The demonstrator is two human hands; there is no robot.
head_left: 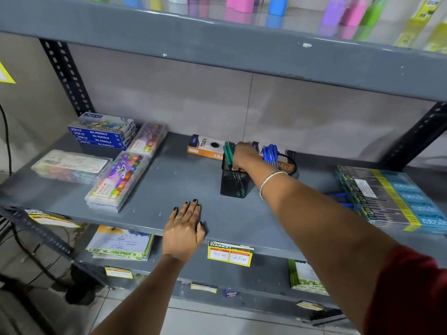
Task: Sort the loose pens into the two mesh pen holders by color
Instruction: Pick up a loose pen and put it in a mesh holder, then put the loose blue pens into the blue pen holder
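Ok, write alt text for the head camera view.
A person's right hand reaches into a black mesh pen holder of green pens on a grey shelf. Behind the wrist, a second holder has blue pens. The left hand lies flat on the shelf's front edge.

**A stationery shop, shown by priced shelves of stock**

A stationery shop is indicated. Grey slotted-angle metal shelves are stocked with sealed goods: stacked oil pastel boxes, clear crayon cases, a pencil box and a shrink-wrapped pencil pack. A yellow price label, handwritten "40" and "20", is fixed to the shelf edge. Notebooks are displayed on the shelf below.
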